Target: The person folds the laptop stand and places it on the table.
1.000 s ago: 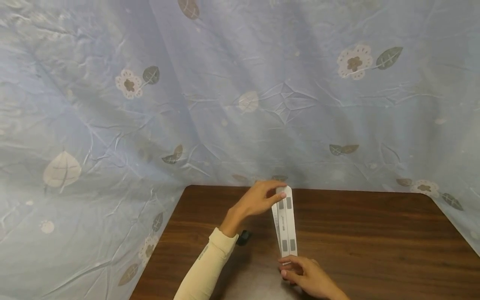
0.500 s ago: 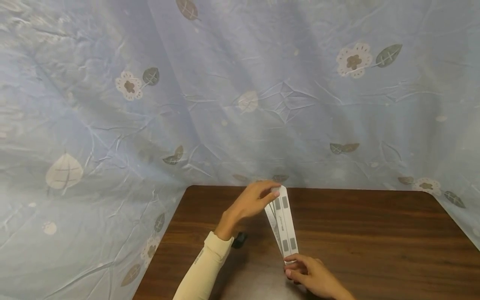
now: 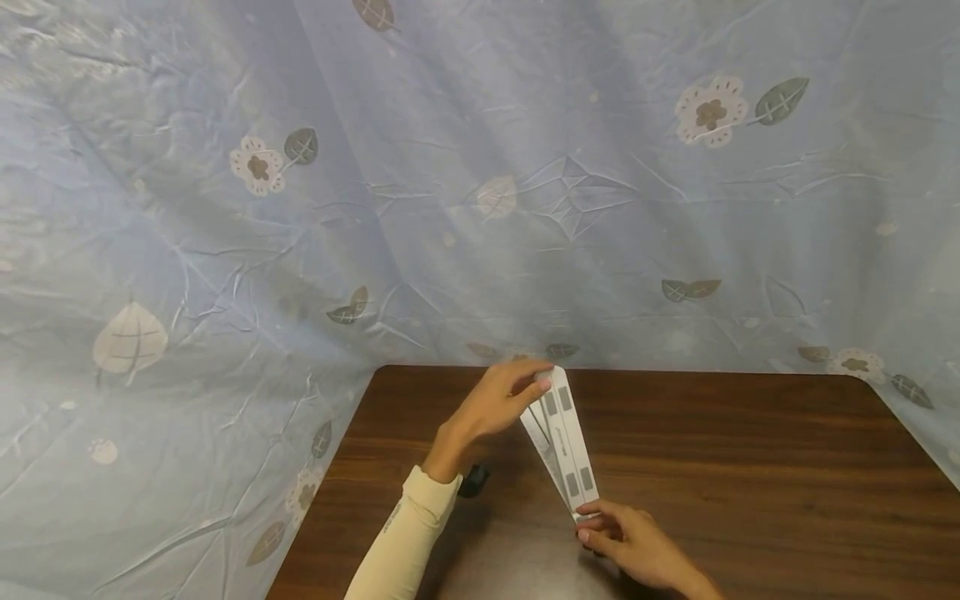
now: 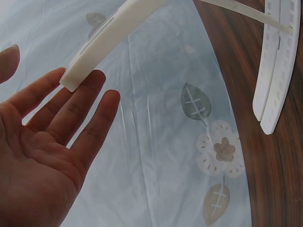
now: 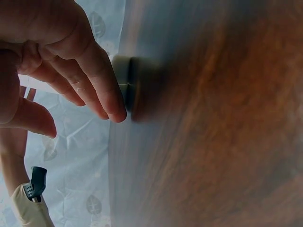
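Left hand [image 3: 501, 404], fingers straight, touching far tips of white strips [image 3: 562, 442] near table's [image 3: 750, 467] back edge, right hand [image 3: 626, 546] pinching near ends toward front edge; versus a second ago, strips fanned apart and far ends swung left, separating rather than stacked.

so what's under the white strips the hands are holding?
Under the white strips lies the bare brown wooden table. The left hand touches their far end, the right hand their near end. Whatever lies directly beneath the strips and hands is covered.
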Demonstrator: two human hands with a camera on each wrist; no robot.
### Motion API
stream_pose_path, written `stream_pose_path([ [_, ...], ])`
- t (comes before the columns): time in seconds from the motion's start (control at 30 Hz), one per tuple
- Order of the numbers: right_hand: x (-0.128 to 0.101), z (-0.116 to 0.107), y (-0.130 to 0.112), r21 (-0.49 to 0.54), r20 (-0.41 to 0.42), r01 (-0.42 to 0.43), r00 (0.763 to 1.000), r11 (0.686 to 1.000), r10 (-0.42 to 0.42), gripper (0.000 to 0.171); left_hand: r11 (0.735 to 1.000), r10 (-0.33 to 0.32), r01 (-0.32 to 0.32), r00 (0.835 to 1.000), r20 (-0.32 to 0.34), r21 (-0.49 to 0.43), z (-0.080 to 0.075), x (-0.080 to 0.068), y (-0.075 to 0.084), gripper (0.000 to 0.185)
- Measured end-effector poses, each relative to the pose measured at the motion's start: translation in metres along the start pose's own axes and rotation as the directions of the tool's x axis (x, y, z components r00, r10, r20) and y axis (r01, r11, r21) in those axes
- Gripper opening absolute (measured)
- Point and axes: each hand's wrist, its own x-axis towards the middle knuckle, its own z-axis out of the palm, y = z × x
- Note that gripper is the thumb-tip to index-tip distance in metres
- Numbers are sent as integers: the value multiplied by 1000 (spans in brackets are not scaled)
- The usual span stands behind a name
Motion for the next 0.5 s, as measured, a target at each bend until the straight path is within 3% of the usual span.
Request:
stream_pose_path([
  [0.5, 0, -7, 1, -22, -4, -4, 1000, 1000, 4, 37, 1000, -15, 14, 999, -43, -10, -3, -15, -4, 45],
])
